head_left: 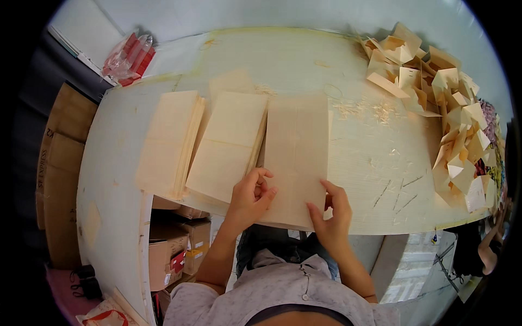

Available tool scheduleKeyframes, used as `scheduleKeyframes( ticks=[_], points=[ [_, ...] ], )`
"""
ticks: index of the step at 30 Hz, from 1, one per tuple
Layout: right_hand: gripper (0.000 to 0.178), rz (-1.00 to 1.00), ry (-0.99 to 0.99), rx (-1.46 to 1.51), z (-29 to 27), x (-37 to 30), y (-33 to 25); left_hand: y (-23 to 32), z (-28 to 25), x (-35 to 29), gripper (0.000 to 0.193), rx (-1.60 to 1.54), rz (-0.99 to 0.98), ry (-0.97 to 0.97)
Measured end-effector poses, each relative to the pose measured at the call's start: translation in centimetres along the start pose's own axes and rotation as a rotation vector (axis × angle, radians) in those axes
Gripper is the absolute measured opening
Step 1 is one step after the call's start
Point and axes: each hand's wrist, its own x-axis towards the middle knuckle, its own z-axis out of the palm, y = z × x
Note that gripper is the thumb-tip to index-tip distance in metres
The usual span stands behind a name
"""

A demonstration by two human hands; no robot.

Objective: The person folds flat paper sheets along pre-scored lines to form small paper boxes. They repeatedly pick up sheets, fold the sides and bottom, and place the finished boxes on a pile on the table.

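Observation:
A long tan card sheet (296,146) lies in front of me, its near end reaching the table's front edge. My left hand (251,198) is at its lower left edge, fingers loosely curled and apart from the thumb, whose tip touches the card. At the lower right edge, my right hand (331,214) has its thumb on top and its other fingers around the side. Whether more sheets lie beneath is hidden. Close by on the left are a middle stack of tan card (228,146) and a farther left stack (168,144), both slightly slanted.
Folded tan card pieces (457,108) are heaped at the table's right end. Small offcuts (380,111) litter the pale table (375,179). Red packs in clear plastic (130,57) sit at the back left. Cardboard boxes (168,252) fill a space below. Another person's arm (489,250) shows far right.

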Motion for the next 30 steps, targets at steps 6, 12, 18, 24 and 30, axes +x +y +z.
scheduleKeyframes(
  ticks=[6, 12, 18, 24, 30],
  points=[
    [0.038, 0.215, 0.069, 0.542, -2.9, 0.8, -1.8, 0.5, 1.6, -1.6, 0.028, -0.453, 0.09, -0.05],
    [0.035, -0.324, 0.158, -0.65, -3.4, 1.5, -2.6, -0.4, 2.8, -2.5, 0.03, -0.631, -0.152, -0.493],
    [0.045, -0.394, 0.057, -0.431, -2.7, -1.0, -2.8, 0.2, 4.4, -2.5, 0.032, -0.849, -0.156, -0.428],
    [0.045, -0.339, 0.104, -0.217, -2.5, -1.3, -2.2, -0.2, 5.0, -3.1, 0.029, -0.812, -0.104, -0.365],
    [0.037, -0.492, 0.139, -0.317, -2.6, -1.0, -1.3, -0.8, 5.0, -3.2, 0.028, -0.609, -0.025, -0.342]
  ],
)
